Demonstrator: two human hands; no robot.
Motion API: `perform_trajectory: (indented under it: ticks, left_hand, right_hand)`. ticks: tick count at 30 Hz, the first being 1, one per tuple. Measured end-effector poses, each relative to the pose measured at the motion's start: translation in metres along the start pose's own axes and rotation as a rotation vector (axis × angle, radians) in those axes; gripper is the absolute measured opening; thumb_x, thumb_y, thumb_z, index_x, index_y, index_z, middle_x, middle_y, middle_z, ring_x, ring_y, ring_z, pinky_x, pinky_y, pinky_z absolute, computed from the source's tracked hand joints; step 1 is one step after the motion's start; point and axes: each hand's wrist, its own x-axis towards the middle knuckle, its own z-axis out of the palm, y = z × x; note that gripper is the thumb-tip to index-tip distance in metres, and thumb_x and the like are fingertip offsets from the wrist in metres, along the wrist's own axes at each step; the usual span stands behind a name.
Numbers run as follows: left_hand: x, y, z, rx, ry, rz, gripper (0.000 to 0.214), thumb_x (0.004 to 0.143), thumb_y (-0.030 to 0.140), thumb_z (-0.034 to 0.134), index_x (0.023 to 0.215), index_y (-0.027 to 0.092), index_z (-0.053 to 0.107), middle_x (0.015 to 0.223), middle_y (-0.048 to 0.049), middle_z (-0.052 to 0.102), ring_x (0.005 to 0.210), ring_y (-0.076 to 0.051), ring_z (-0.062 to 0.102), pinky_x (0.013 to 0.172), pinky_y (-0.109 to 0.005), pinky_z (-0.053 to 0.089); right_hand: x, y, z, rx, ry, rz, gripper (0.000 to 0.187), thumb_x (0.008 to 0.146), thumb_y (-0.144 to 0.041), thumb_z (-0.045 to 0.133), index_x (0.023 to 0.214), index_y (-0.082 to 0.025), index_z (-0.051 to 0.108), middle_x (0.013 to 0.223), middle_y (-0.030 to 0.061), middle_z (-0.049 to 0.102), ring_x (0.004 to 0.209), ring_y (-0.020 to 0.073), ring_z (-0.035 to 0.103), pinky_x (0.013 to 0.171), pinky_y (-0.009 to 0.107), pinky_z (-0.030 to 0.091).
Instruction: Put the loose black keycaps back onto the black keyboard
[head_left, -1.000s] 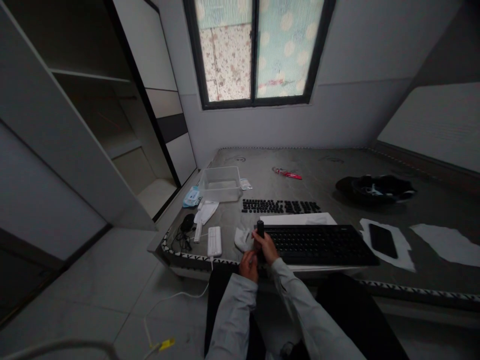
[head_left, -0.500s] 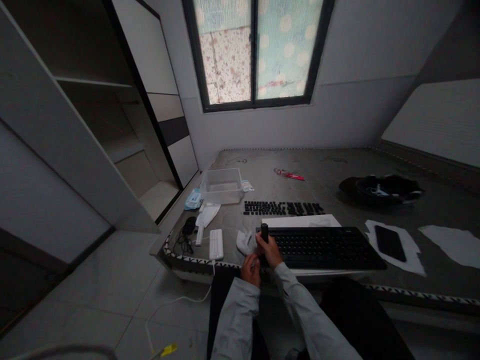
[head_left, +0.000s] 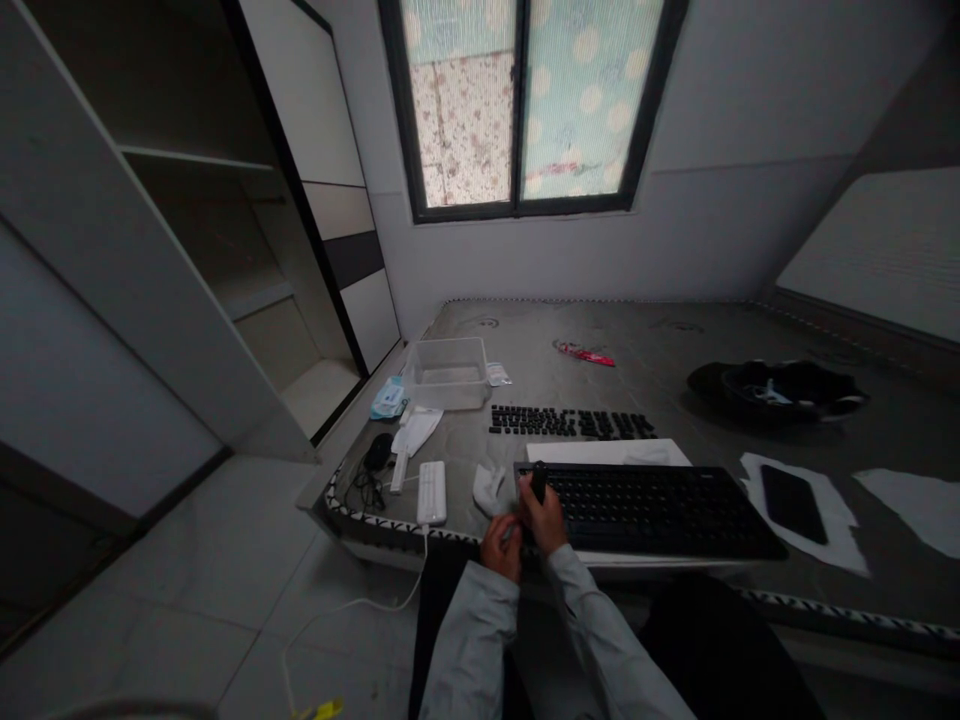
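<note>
My right hand (head_left: 546, 520) is closed round a short black handle (head_left: 539, 478) over the left end of a black keyboard (head_left: 667, 508). The handle's lower end is hidden by my fingers. Beside it, at the keyboard's near left corner, my left hand (head_left: 501, 547) has its fingers curled together; what they hold, if anything, is hidden. A crumpled white tissue (head_left: 489, 488) lies just beyond my left hand. Several loose black keycaps (head_left: 532, 420) are set out in rows behind the keyboard, and a white sheet or box (head_left: 600, 452) shows under its far edge.
To the left are a clear plastic bin (head_left: 448, 375), a white power strip (head_left: 432, 492) with its cord trailing to the floor, and a black mouse (head_left: 379, 451). A phone (head_left: 793, 503) on white paper and a black cap-like bag (head_left: 780, 393) lie right. A red packet (head_left: 585, 354) lies farther back.
The black handle has tipped and now shows less above my right hand. Both hands stay by the keyboard's left end. The whole view has shifted slightly.
</note>
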Motion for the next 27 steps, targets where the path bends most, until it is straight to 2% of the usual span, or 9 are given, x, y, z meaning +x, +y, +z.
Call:
perform_trajectory:
  ticks: [4, 8, 14, 18, 23, 27]
  left_hand:
    - [-0.001, 0.001, 0.007, -0.031, 0.062, -0.064, 0.029, 0.079, 0.042, 0.058, 0.086, 0.017, 0.071, 0.089, -0.0086, 0.066, 0.083, -0.017, 0.063, 0.056, -0.018, 0.050]
    - [0.000, 0.005, 0.010, -0.037, 0.082, -0.082, 0.031, 0.077, 0.042, 0.058, 0.081, 0.015, 0.071, 0.087, -0.0095, 0.066, 0.081, -0.017, 0.063, 0.054, -0.019, 0.050]
    - [0.002, 0.004, 0.009, -0.033, 0.075, -0.091, 0.028, 0.075, 0.040, 0.058, 0.079, 0.015, 0.071, 0.082, -0.0083, 0.065, 0.074, -0.016, 0.062, 0.052, -0.018, 0.048]
    - [0.001, 0.001, 0.010, -0.040, 0.089, -0.085, 0.027, 0.075, 0.038, 0.059, 0.080, 0.016, 0.072, 0.084, -0.0082, 0.065, 0.072, -0.014, 0.061, 0.051, -0.017, 0.047]
    - [0.001, 0.002, 0.012, -0.059, 0.092, -0.101, 0.028, 0.073, 0.041, 0.062, 0.080, 0.016, 0.072, 0.083, -0.0070, 0.064, 0.066, -0.011, 0.059, 0.045, -0.014, 0.041]
    - [0.001, 0.006, 0.009, 0.040, 0.058, -0.047, 0.030, 0.077, 0.043, 0.059, 0.083, 0.016, 0.072, 0.085, -0.0071, 0.066, 0.065, -0.012, 0.060, 0.042, -0.015, 0.038]
  right_hand:
    - [-0.001, -0.004, 0.001, -0.071, 0.033, -0.044, 0.052, 0.073, -0.067, 0.055, 0.068, -0.016, 0.060, 0.054, -0.0018, 0.047, 0.053, 0.0144, 0.043, 0.051, 0.027, 0.036]
    - [-0.002, -0.004, 0.004, -0.160, 0.071, -0.048, 0.052, 0.075, -0.067, 0.052, 0.059, -0.018, 0.055, 0.052, -0.0018, 0.045, 0.054, 0.0143, 0.042, 0.051, 0.026, 0.034]
    - [-0.005, -0.001, 0.004, -0.179, 0.036, -0.061, 0.050, 0.077, -0.064, 0.053, 0.060, -0.017, 0.056, 0.054, -0.0005, 0.049, 0.056, 0.0150, 0.045, 0.053, 0.027, 0.034]
    - [-0.005, 0.000, 0.001, -0.089, 0.047, -0.055, 0.048, 0.077, -0.062, 0.054, 0.061, -0.017, 0.056, 0.054, -0.0016, 0.047, 0.055, 0.0143, 0.044, 0.052, 0.026, 0.034]
    - [-0.005, 0.004, -0.004, 0.070, 0.072, 0.022, 0.045, 0.074, -0.062, 0.058, 0.066, -0.019, 0.055, 0.052, -0.0047, 0.044, 0.050, 0.0122, 0.040, 0.050, 0.025, 0.035]
    - [-0.008, 0.008, -0.005, 0.152, 0.130, 0.027, 0.042, 0.070, -0.061, 0.064, 0.066, -0.020, 0.053, 0.051, -0.0050, 0.044, 0.048, 0.0120, 0.040, 0.047, 0.026, 0.036]
